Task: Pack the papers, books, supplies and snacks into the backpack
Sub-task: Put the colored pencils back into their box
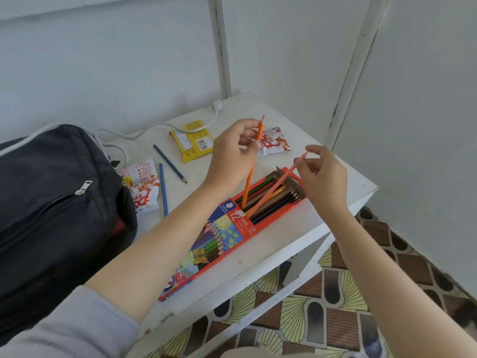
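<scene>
White table (335, 192) in a white-walled corner, patterned floor below. Black backpack (51, 202) lies on the table's left side. Open pencil box (232, 228) sits near the front edge. Left hand (232, 153) pinches 1 orange pencil (249, 177); right hand (322, 177) pinches 1 salmon pencil (276, 188). I think both lower ends dip into the box. 2 blue pencils (169, 162) and 3 snack packets (193, 140) lie loose beyond.

The left of the white table (289, 233) is blocked by the black backpack (51, 202), and the strip between it and the coloured-pencil box (232, 228) is cluttered by a snack packet (142, 187) and two blue pencils (169, 163). The box's open end is crossed by a tilted orange pencil (251, 174) and pink pencil (273, 189); bare tabletop is left along its right side.
</scene>
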### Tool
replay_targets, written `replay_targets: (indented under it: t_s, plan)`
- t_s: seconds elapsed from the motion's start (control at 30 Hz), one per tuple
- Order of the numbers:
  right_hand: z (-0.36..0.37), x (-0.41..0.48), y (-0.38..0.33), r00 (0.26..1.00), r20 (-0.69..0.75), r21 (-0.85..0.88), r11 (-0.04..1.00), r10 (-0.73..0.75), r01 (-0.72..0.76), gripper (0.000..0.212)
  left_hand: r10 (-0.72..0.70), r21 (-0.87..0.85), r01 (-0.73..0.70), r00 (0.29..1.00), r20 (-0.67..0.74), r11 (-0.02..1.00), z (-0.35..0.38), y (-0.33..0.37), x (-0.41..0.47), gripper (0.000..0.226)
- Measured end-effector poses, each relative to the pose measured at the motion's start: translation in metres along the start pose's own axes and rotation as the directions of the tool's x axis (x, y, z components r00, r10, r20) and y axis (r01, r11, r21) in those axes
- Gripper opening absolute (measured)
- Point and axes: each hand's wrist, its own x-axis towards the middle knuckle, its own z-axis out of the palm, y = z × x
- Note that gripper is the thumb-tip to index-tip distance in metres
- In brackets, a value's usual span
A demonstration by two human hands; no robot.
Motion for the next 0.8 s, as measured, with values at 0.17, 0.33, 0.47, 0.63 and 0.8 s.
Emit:
replay_targets:
  t_s: [0.17,0.33,0.47,0.63,0.8]
  plan:
    - [-0.001,-0.006,0.011,0.981,0.190,-0.054,0.998,-0.027,0.038,0.049,-0.020,0.061,0.011,0.989,0.149,0.998,0.011,-0.009,-0.010,0.047]
    - [-0.005,-0.007,0.019,0.954,0.288,-0.239,0.959,-0.082,0.155,0.063,-0.058,0.102,0.035,0.973,0.225,0.994,0.022,-0.022,-0.022,0.046]
    - [-0.005,-0.006,0.023,0.973,0.147,-0.266,0.940,-0.178,0.212,0.040,-0.063,0.157,0.022,0.963,0.263,0.987,0.025,-0.028,-0.030,0.044]
    - [-0.003,-0.001,0.034,0.988,0.099,-0.349,0.926,-0.114,0.142,0.024,-0.055,0.214,-0.010,0.953,0.297,0.977,0.021,-0.031,-0.041,0.043]
    - [0.000,-0.002,0.039,0.986,0.067,-0.374,0.913,-0.150,0.164,0.016,0.096,0.406,-0.226,0.944,0.316,0.885,0.013,-0.031,-0.056,0.029]
